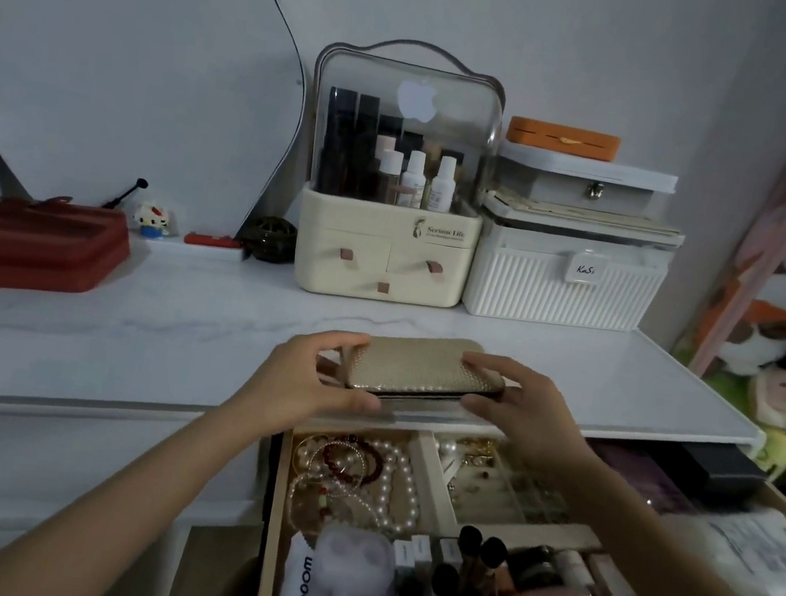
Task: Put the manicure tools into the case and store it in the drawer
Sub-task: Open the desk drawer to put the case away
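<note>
A flat beige manicure case (416, 364) with a dotted textured lid lies closed at the front edge of the white vanity top (168, 322). My left hand (316, 371) grips its left end, thumb at the front edge and fingers curled over the top. My right hand (515, 396) grips its right end the same way. No loose manicure tools show. Directly below the case the wooden drawer (274, 512) stands pulled open, holding pearl and bead bracelets (351, 473), small jewellery compartments, brushes and cosmetic bottles.
A cream cosmetics organiser (384, 244) with a clear dome and a white ribbed box (565, 280) stacked with cases stand at the back. A red box (30, 245) sits at the left. Plush toys fill the right side. A black box (720, 475) lies at the drawer's back right.
</note>
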